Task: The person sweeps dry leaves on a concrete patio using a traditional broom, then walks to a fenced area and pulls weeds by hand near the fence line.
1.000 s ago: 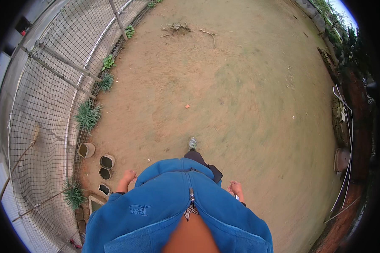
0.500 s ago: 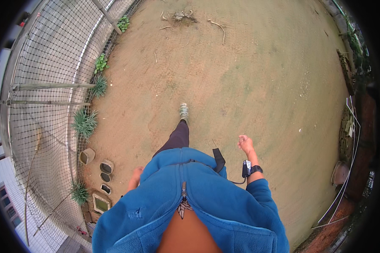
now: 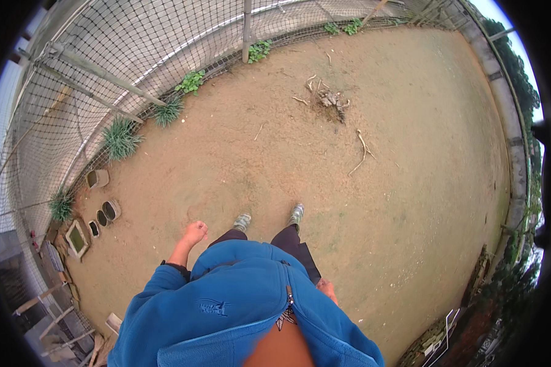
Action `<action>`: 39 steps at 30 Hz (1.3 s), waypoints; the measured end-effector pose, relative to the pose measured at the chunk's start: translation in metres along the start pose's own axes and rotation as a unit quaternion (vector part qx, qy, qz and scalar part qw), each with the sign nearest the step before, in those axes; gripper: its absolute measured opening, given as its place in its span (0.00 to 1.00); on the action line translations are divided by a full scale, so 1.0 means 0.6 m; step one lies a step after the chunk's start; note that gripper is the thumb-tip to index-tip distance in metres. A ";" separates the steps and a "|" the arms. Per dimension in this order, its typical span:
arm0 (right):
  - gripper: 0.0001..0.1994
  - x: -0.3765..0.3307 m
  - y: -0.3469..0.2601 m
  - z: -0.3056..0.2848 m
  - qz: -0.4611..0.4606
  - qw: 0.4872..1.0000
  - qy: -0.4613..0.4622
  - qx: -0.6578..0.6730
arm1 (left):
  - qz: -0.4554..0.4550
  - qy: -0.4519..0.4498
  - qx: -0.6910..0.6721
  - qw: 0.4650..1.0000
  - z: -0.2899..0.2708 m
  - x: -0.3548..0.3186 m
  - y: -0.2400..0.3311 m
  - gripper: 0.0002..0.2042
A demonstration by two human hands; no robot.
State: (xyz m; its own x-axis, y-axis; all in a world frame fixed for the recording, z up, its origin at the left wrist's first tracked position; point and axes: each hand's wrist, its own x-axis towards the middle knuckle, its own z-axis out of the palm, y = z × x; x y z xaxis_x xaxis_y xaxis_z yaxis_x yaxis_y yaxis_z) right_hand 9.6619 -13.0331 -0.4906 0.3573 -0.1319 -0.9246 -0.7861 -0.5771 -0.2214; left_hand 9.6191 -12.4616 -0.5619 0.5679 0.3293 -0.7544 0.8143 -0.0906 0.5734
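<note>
My left hand (image 3: 196,232) hangs out in front of my left hip, clear of the jacket. Its fingers are curled in and I see nothing in them. Close beside my right thigh is my right hand (image 3: 327,289), mostly covered by my blue jacket (image 3: 239,287) and dark trousers (image 3: 301,255); its fingers are too hidden to read. Both shoes, the left shoe (image 3: 242,222) and the right shoe (image 3: 296,214), show on the bare brown dirt (image 3: 226,165).
Dry roots and a stump (image 3: 332,101) lie ahead, with a forked branch (image 3: 362,151) nearer. Black netting (image 3: 122,46) on poles curves along the left, edged by grassy plants (image 3: 121,139). Several stone pots, including a square trough (image 3: 77,238), stand left. A low wall (image 3: 513,122) runs along the right.
My view has turned left and moved forward, nearer the stump. My left hand has swung forward and my right hand back beside my thigh. Both shoes show now, where one did.
</note>
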 end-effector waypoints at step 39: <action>0.14 0.612 -1.858 -0.399 -0.298 0.787 -0.168 -0.514 | -0.205 0.055 -0.120 0.970 0.482 0.275 0.852 0.12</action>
State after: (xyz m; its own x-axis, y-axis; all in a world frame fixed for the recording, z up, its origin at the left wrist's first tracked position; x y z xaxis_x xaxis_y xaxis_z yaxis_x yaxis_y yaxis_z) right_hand 10.7903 -12.6310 -0.5091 0.2182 0.5295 -0.8198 0.3542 -0.8257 -0.4390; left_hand 10.1641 -12.7253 -0.4855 0.1752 0.3912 -0.9035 0.9099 0.2861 0.3003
